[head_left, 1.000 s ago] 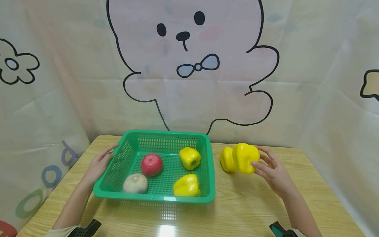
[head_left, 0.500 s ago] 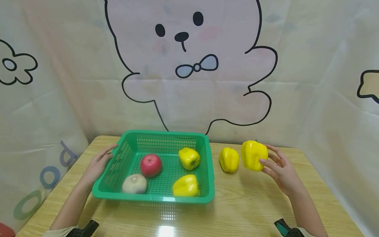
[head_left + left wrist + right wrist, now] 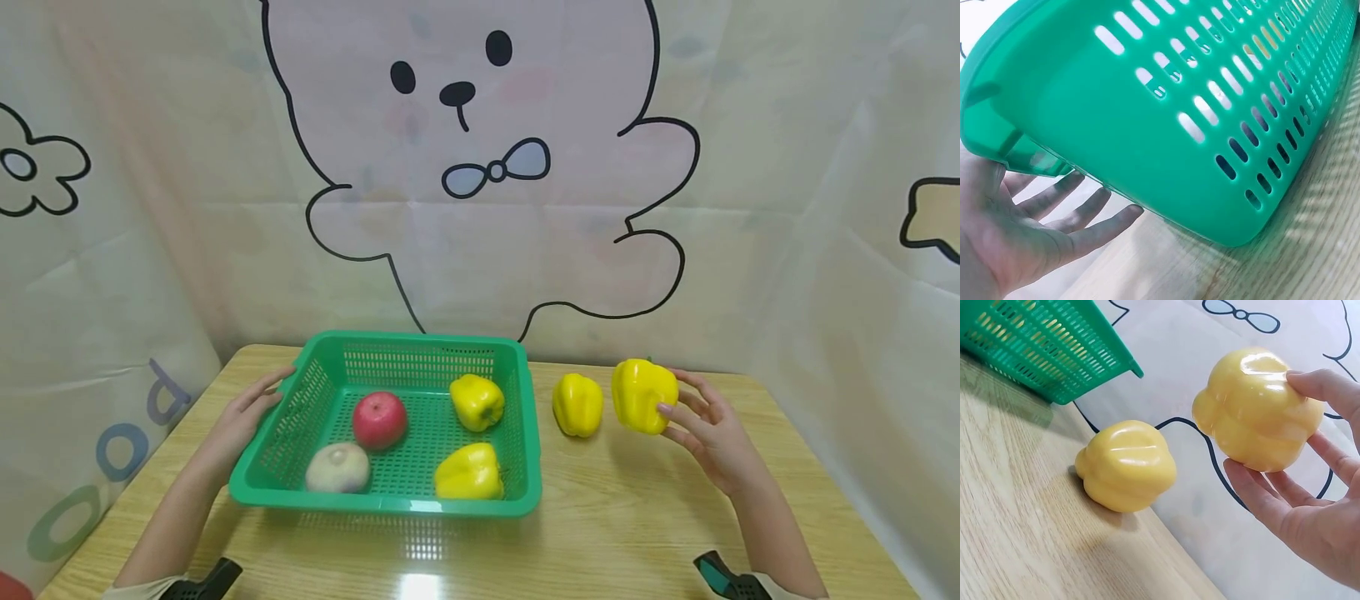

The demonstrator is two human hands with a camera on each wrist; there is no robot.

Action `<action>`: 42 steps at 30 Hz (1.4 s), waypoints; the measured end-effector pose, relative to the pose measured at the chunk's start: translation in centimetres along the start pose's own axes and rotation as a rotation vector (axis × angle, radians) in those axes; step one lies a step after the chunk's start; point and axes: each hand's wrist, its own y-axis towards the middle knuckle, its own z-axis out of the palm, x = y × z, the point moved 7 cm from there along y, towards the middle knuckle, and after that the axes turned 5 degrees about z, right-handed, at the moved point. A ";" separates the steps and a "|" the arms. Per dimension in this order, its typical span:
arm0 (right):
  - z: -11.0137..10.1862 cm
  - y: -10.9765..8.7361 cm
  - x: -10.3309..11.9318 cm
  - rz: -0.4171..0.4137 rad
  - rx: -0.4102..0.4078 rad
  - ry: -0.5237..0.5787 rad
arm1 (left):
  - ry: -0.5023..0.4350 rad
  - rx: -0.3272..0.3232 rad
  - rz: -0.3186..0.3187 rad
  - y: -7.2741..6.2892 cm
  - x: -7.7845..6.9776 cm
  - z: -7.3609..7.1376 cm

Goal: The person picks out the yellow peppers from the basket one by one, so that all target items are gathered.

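Note:
My right hand (image 3: 705, 433) pinches a yellow bell pepper (image 3: 643, 397) between thumb and fingertips, holding it above the table. In the right wrist view the held pepper (image 3: 1260, 412) shows glossy lobes. Just left of it, a second yellow bell pepper (image 3: 577, 405) rests on the wood. My left hand (image 3: 247, 417) lies at the left side of a green plastic basket (image 3: 384, 504); in the left wrist view its fingers (image 3: 1107, 228) reach out straight under the rim, against the wall. Inside the basket are two more yellow bell peppers (image 3: 477, 402), a red round fruit (image 3: 379, 421) and a whitish round vegetable (image 3: 337, 468).
The wooden table (image 3: 615, 533) runs back to a fabric backdrop (image 3: 750, 275) with a bear drawing. More printed fabric stands at both sides. A wrist strap (image 3: 201, 581) is on the left forearm, and another strap (image 3: 727, 577) on the right.
My right hand has moved right with its bell pepper, away from the one on the table, which now shows whole. During the last half second it is nearly still. My left hand stays at the basket.

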 end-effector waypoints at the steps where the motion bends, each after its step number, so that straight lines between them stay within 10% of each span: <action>1: -0.1 0.0 -0.1 0.002 -0.002 -0.003 | -0.006 0.003 0.004 0.0 0.0 0.0; 42: -2.2 1.1 -4.1 0.117 -0.058 -0.160 | -0.070 0.030 0.103 0.0 0.4 -0.1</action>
